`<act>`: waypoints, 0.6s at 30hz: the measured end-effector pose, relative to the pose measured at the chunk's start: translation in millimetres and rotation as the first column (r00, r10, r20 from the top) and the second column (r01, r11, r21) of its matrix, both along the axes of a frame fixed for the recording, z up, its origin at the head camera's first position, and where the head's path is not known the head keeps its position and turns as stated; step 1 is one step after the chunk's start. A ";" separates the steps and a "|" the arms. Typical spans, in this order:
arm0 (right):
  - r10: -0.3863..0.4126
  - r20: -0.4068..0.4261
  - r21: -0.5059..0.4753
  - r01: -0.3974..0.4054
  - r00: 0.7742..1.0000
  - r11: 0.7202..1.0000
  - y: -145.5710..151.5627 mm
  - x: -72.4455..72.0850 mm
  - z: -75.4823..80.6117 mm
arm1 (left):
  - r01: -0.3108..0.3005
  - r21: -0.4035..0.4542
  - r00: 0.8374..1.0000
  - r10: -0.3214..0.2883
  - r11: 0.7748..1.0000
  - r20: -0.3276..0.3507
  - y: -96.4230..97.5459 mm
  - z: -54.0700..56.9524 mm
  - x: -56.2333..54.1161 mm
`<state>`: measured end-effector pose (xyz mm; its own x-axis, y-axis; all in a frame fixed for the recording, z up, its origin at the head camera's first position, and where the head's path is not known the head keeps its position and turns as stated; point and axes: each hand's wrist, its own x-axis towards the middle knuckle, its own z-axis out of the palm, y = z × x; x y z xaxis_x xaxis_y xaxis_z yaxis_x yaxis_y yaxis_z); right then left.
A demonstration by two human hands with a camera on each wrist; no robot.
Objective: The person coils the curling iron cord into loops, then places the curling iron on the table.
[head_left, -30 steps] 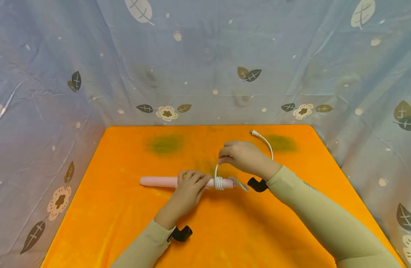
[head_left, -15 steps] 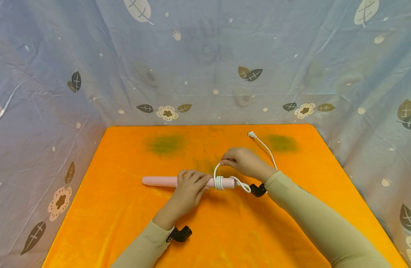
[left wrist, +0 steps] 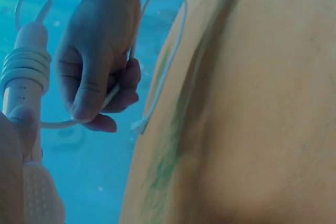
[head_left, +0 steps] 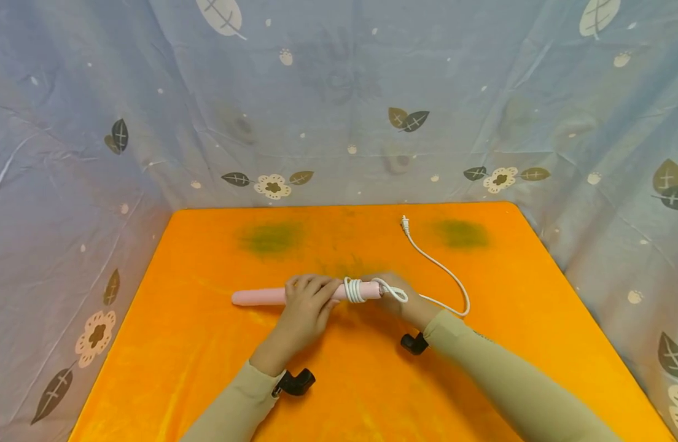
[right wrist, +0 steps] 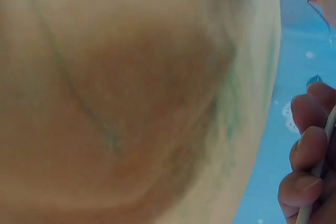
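A pink hair straightener (head_left: pixel 261 297) lies crosswise over the orange table, its white cord (head_left: pixel 354 290) wound in several tight turns round the right part of its body. My left hand (head_left: pixel 308 307) grips the middle of the straightener from above. Beyond its right end is my right hand (head_left: pixel 397 298), partly hidden by the straightener in the head view. In the left wrist view the right hand (left wrist: pixel 100 61) pinches the cord between thumb and fingers, just off the coils. The right wrist view shows curled fingers (right wrist: pixel 304 153) on the cord (right wrist: pixel 317 171).
The cord's free length curves over the table to a white plug (head_left: pixel 405 224) near the back edge. An orange cloth (head_left: pixel 206 356) with green smudges covers the table. Patterned grey-blue curtains (head_left: pixel 339 92) enclose the back and sides. A black camera mount (head_left: pixel 297 382) juts from the left wrist.
My right hand has come down and toward me, from above the straightener to behind its right end, drawing the cord along. The plug has shifted left and turned. The left hand keeps its grip.
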<state>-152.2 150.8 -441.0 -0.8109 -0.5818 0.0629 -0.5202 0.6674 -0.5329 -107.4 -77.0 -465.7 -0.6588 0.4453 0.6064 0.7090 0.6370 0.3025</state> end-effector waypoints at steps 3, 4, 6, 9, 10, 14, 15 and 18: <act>-0.060 0.030 -0.001 0.060 0.998 0.998 -0.1 4.2 -4.0 | -0.010 0.009 1.000 0.009 1.000 0.010 0.5 1.2 0.6; -0.063 0.019 -0.017 0.063 0.998 0.998 0.9 5.2 -5.7 | -0.012 0.011 1.000 0.011 1.000 0.012 0.6 1.4 0.8; -0.049 -0.035 -0.061 0.047 0.998 0.997 4.2 8.0 -9.5 | -0.017 0.011 1.000 0.017 1.000 0.014 0.8 0.9 0.8; 0.022 -0.155 -0.102 -0.038 0.988 0.994 11.1 12.3 -14.7 | -0.024 -0.001 1.000 0.024 1.000 0.014 1.2 -1.0 0.7; 0.036 -0.191 -0.087 -0.053 0.981 0.995 14.0 14.0 -15.3 | -0.026 -0.005 1.000 0.026 1.000 0.013 1.3 -1.6 0.7; -0.032 -0.239 -0.041 0.023 0.970 0.999 26.2 16.6 -7.0 | -0.017 -0.006 1.000 0.017 1.000 -0.005 2.2 -2.8 -0.6; -0.058 -0.236 -0.025 0.053 0.970 0.998 28.7 15.9 -3.3 | -0.010 -0.005 1.000 0.010 1.000 -0.010 2.7 -2.5 -0.8; -0.097 -0.251 0.005 0.102 0.963 0.995 32.6 11.6 6.1 | 0.008 -0.006 1.000 -0.008 1.000 -0.022 4.4 -1.6 -1.3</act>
<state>-140.6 183.4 -434.9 -0.8244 -0.5017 0.2622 -0.5661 0.7306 -0.3818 -108.7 -72.5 -467.3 -0.6419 0.4540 0.6180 0.7205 0.6329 0.2834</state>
